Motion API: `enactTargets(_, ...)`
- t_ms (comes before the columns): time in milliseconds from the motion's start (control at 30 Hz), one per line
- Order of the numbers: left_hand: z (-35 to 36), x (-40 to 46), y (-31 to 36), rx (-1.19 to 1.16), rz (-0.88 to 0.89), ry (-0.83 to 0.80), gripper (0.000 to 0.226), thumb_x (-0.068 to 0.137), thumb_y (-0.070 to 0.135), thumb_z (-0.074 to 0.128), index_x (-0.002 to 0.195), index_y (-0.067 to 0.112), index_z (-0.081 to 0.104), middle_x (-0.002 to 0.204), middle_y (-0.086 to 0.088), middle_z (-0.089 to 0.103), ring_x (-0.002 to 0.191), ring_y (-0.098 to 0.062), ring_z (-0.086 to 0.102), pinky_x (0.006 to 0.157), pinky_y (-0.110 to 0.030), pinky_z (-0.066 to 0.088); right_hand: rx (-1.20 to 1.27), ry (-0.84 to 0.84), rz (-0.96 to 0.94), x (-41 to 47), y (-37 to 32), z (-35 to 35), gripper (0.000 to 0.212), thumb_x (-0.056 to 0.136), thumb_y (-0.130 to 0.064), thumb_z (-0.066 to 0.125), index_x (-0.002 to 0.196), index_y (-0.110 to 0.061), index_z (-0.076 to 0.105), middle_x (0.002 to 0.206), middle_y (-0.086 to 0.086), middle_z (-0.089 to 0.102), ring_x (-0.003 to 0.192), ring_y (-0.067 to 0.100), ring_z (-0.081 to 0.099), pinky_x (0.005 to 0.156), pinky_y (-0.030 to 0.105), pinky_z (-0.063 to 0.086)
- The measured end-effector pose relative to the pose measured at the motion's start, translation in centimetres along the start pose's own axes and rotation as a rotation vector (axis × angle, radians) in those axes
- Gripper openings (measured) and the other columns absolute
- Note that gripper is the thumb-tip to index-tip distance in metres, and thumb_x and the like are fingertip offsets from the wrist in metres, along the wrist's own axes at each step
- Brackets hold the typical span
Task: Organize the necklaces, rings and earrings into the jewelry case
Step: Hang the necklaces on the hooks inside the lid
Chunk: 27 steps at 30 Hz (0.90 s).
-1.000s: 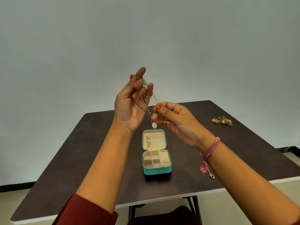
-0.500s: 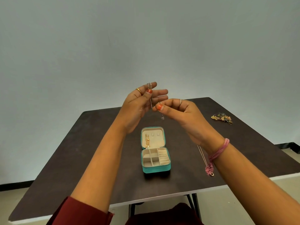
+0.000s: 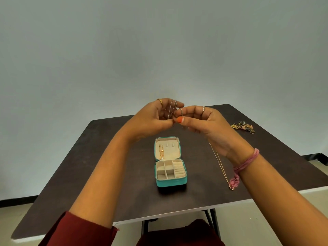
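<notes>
A thin silver beaded necklace [image 3: 172,108] is looped over the fingers of my left hand [image 3: 152,118], raised above the table. My right hand [image 3: 200,121] meets it fingertip to fingertip and pinches the same chain. Below them the teal jewelry case [image 3: 170,182] lies open on the dark table [image 3: 88,166]. A gold chain [image 3: 161,151] hangs inside its lid, and the cream compartments of the base look bare. A second fine gold necklace [image 3: 221,167] lies stretched on the table to the right of the case, partly hidden by my right wrist.
A small heap of rings and earrings [image 3: 243,126] sits near the table's far right edge. A pink thread band [image 3: 245,161] wraps my right wrist. The table's white front edge [image 3: 177,213] runs close to my lap. A plain grey wall stands behind.
Both hands have come down and drawn together. The chain, first dangling with its pendant from my raised left hand, is now gathered between the fingertips of both hands.
</notes>
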<state>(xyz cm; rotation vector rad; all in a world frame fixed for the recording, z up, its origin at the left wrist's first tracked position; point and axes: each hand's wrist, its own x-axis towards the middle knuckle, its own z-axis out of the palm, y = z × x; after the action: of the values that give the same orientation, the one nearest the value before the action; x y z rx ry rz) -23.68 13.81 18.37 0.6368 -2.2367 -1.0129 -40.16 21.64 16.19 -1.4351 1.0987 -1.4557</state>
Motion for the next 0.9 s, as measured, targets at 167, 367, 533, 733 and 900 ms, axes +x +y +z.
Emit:
enactTargets(167, 0.4, 0.2, 0.0, 0.06, -0.012, -0.038, 0.034, 0.089, -0.004, 0.057, 0.116, 0.016, 0.054, 0.107, -0.009, 0.066, 0.1, -0.021, 0.065, 0.091, -0.027, 0.052, 0.204, 0.018, 0.145, 0.2, 0.6, -0.1, 0.012, 0.078, -0.022, 0.069, 0.09, -0.02, 0.071, 0.085, -0.004, 0.071, 0.079, 0.004, 0.063, 0.086, 0.033, 0.044)
enactTargets(367, 0.1, 0.5, -0.4, 0.081, -0.071, -0.071, 0.032, 0.084, -0.011, 0.057, 0.096, 0.018, 0.056, 0.085, -0.005, 0.06, 0.079, -0.014, 0.059, 0.079, -0.028, 0.052, 0.087, 0.036, 0.126, 0.2, 0.8, -0.2, 0.01, 0.084, -0.019, 0.066, 0.093, -0.017, 0.07, 0.092, 0.002, 0.071, 0.087, 0.01, 0.063, 0.083, 0.029, 0.044)
enactTargets(533, -0.2, 0.3, -0.6, -0.103, -0.107, -0.171, 0.034, 0.079, -0.023, 0.054, 0.084, 0.011, 0.056, 0.078, -0.006, 0.06, 0.076, -0.013, 0.059, 0.074, -0.024, 0.053, -0.073, -0.034, 0.001, 0.3, 0.5, -0.5, 0.009, 0.088, -0.011, 0.062, 0.096, -0.011, 0.066, 0.089, 0.008, 0.072, 0.081, 0.01, 0.065, 0.077, 0.02, 0.051)
enactTargets(733, -0.1, -0.4, -1.5, -0.5, -0.104, -0.249, 0.035, 0.07, -0.021, 0.058, 0.082, 0.011, 0.06, 0.073, -0.002, 0.061, 0.072, -0.012, 0.064, 0.077, -0.028, 0.058, -0.013, 0.009, -0.027, 0.1, 0.6, -0.4, 0.02, 0.091, -0.004, 0.056, 0.09, -0.019, 0.068, 0.073, -0.01, 0.068, 0.072, 0.003, 0.06, 0.073, 0.022, 0.048)
enactTargets(900, 0.3, -0.3, -2.3, -0.983, -0.129, -0.48, 0.022, 0.067, -0.005, 0.061, 0.079, 0.013, 0.064, 0.07, -0.001, 0.057, 0.067, -0.011, 0.059, 0.086, -0.034, 0.055, 0.043, -0.006, 0.013, 0.2, 1.1, -0.3, 0.016, 0.089, -0.011, 0.059, 0.094, -0.021, 0.07, 0.081, -0.01, 0.071, 0.078, 0.002, 0.061, 0.078, 0.026, 0.046)
